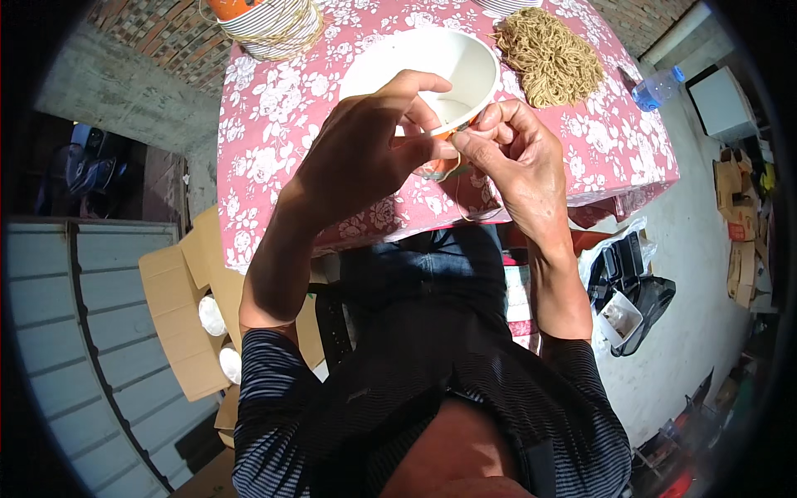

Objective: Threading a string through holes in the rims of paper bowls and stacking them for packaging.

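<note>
Centrally, the right hand (531,170) apparently pinches a thin cord (454,172) beside the near rim of a white-lined bucket (480,65), upper centre; the left hand (357,145) curves parted fingers, its grip unclear. A loosened pinch could drop the cord.

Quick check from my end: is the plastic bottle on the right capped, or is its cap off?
Capped: the bottle shows a blue cap at its neck end.

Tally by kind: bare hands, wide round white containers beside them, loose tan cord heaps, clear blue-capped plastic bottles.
Bare left hand, bare right hand: 2
Wide round white container: 1
Loose tan cord heap: 1
Clear blue-capped plastic bottle: 1
Total: 5
</note>
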`<state>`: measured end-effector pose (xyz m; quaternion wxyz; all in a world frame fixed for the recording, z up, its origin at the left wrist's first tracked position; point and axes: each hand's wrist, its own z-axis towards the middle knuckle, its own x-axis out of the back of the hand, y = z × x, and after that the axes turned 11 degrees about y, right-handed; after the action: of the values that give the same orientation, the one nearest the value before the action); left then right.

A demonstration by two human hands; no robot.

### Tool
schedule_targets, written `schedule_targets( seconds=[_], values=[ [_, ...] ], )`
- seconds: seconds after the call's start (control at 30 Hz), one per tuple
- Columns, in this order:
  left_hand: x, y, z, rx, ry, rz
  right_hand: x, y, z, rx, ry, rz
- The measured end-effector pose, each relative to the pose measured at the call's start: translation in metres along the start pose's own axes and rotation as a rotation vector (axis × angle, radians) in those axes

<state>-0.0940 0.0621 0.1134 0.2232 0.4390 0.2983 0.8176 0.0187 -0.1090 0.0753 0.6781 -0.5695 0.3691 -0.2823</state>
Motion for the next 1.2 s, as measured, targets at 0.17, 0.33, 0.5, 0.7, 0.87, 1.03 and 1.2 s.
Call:
schedule_targets(
  seconds=[0.17, 0.33, 0.5, 0.7, 0.87, 1.03, 1.2],
  values=[
    [0.001, -0.009, 0.006, 0.009, -0.132, -0.100, 0.006, 0.005, 0.001, 0.016, -0.004, -0.040],
    [-0.009, -0.023, 0.012, -0.109, -0.129, -0.100, 0.008, 0.009, 0.003, 0.035, -0.002, -0.080],
    [-0.012, -0.032, 0.021, -0.252, -0.161, -0.074, 0.012, 0.011, 0.005, 0.003, -0.024, -0.072],
    [-0.013, -0.034, 0.026, -0.334, -0.201, -0.090, 0.017, 0.011, 0.005, -0.024, -0.023, -0.108],
    [-0.014, -0.032, 0.028, -0.368, -0.170, -0.096, 0.016, 0.008, 0.004, -0.052, -0.031, -0.079],
    [-0.012, -0.025, 0.022, -0.234, -0.163, -0.075, 0.017, 0.013, 0.006, -0.044, -0.042, -0.078],
    [-0.005, -0.024, 0.024, 0.025, -0.060, -0.160, 0.019, 0.012, 0.003, -0.118, -0.098, 0.085]
  ],
)
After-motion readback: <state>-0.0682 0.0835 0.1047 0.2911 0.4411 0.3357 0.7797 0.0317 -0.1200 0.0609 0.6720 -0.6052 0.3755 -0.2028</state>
